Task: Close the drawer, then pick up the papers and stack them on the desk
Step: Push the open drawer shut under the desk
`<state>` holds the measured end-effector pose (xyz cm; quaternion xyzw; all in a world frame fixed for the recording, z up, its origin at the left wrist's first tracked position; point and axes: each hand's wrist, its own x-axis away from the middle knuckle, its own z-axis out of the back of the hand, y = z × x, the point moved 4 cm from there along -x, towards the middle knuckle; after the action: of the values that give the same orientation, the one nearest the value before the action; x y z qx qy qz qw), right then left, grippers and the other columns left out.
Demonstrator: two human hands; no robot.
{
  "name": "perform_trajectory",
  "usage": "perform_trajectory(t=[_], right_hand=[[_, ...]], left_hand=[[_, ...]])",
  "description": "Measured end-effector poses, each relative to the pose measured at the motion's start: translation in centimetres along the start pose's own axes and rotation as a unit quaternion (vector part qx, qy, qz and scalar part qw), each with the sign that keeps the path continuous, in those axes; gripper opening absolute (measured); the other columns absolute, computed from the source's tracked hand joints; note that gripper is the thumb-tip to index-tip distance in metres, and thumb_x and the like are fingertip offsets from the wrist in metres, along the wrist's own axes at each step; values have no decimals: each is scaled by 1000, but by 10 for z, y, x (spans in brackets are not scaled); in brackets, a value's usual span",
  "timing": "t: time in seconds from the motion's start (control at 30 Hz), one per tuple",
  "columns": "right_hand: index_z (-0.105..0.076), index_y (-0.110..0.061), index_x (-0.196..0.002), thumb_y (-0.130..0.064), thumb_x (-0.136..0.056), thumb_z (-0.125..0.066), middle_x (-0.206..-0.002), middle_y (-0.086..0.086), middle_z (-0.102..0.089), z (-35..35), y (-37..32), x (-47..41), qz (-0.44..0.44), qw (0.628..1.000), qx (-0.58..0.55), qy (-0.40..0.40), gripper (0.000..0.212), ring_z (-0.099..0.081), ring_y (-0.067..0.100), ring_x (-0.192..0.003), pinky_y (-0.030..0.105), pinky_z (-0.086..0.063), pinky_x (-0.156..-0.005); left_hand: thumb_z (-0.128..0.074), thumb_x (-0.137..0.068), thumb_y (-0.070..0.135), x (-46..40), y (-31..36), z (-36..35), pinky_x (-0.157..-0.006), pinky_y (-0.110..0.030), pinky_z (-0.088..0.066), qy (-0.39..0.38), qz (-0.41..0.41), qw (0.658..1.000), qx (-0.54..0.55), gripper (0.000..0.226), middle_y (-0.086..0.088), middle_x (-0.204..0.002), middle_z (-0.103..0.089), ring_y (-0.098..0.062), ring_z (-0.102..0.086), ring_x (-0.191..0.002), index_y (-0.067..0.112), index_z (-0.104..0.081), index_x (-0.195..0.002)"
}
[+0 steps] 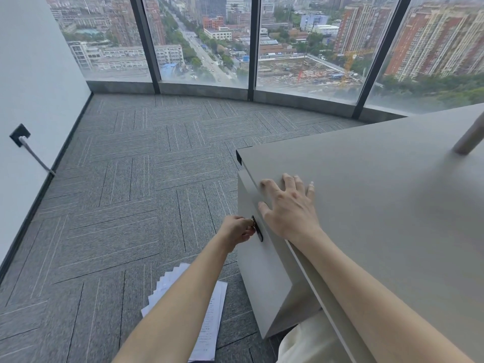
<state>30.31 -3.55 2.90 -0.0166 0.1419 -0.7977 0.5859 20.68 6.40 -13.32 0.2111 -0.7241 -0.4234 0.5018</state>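
The grey desk (379,205) fills the right side. Its pale drawer front (262,271) faces left, below the desk edge, and looks flush with the cabinet. My left hand (238,229) is curled around the dark drawer handle (258,229). My right hand (288,205) lies flat and spread on the desk top near its left edge. White printed papers (209,318) lie fanned on the carpet below my left forearm, which hides part of them.
Grey carpet tiles (131,192) stretch left toward a white wall (31,100) with a black socket (19,134) and a cable. Floor-to-ceiling windows (204,43) run along the far side. A grey pole (468,138) rises from the desk at the right.
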Motion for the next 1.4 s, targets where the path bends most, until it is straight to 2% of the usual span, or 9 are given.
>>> perform_trajectory(t=[0.3,0.47,0.63,0.8,0.93,1.1,1.27,1.33,1.4], right_hand=[[-43,-37,-132,-45,-89,-48,-154,19,-33,1,0,-1,2,1000,-5,7,44,-19,41,-148,63,-6,-119],[-43,-37,-130,-44,-89,-48,-154,18,-34,-1,1,-1,1,1000,-5,12,43,-20,40,-148,62,-7,-119],[-44,-37,-130,-44,-88,-48,-153,17,-35,-2,1,-1,-2,1000,-3,9,43,-20,40,-147,63,-7,-119],[-44,-36,-131,-44,-88,-47,-152,16,-36,-1,2,-1,-5,1000,0,1,44,-21,40,-147,62,-8,-119],[-42,-38,-136,-46,-89,-47,-155,17,-33,0,2,-1,-6,1000,8,-15,48,-20,38,-148,61,-8,-120],[-43,-39,-138,-49,-88,-46,-155,16,-35,5,4,1,-8,1000,7,-23,51,-22,36,-148,60,-8,-120],[-39,-42,-145,-54,-91,-45,-157,15,-33,1,8,3,-7,999,30,-44,56,-21,35,-149,56,-8,-122],[-43,-39,-143,-52,-92,-47,-152,16,-39,1,5,4,-13,999,36,-37,53,-28,36,-146,54,-12,-121],[-54,-30,-134,-42,-92,-51,-133,18,-53,3,-2,6,-7,999,41,-5,43,-45,38,-131,49,-27,-114]], left_hand=[[-44,-90,20,4,-3,-5,-34,-15,-21,-33,122,992,-13,32,7,-39,-40,-5,-33,-28,19,-41,-58],[-36,-92,19,2,2,-9,-28,-9,-18,-35,183,982,-42,39,10,-32,-41,-3,-32,-22,20,-42,-54],[-31,-92,16,2,4,-10,-26,-10,-16,-39,189,978,-85,43,10,-31,-36,-4,-28,-22,22,-40,-50],[-29,-92,18,10,8,-11,-35,-14,-25,-12,161,979,-124,40,5,-36,-44,-8,-37,-28,19,-44,-55],[-33,-92,20,23,13,-7,-51,-23,-36,23,102,978,-179,34,-9,-60,-53,-20,-47,-50,5,-52,-69],[-34,-96,29,47,13,17,-53,-26,-43,54,43,971,-230,36,-12,-71,-57,-24,-55,-55,2,-54,-83],[-33,-100,37,82,5,57,-56,-29,-48,62,-6,941,-332,43,-12,-82,-59,-24,-57,-60,1,-56,-101],[-32,-100,36,97,5,71,-59,-31,-50,57,-24,926,-373,40,-13,-88,-59,-24,-57,-63,3,-54,-100],[-33,-100,36,113,6,85,-63,-33,-50,59,-47,914,-399,36,-10,-84,-56,-27,-58,-69,6,-52,-93]])
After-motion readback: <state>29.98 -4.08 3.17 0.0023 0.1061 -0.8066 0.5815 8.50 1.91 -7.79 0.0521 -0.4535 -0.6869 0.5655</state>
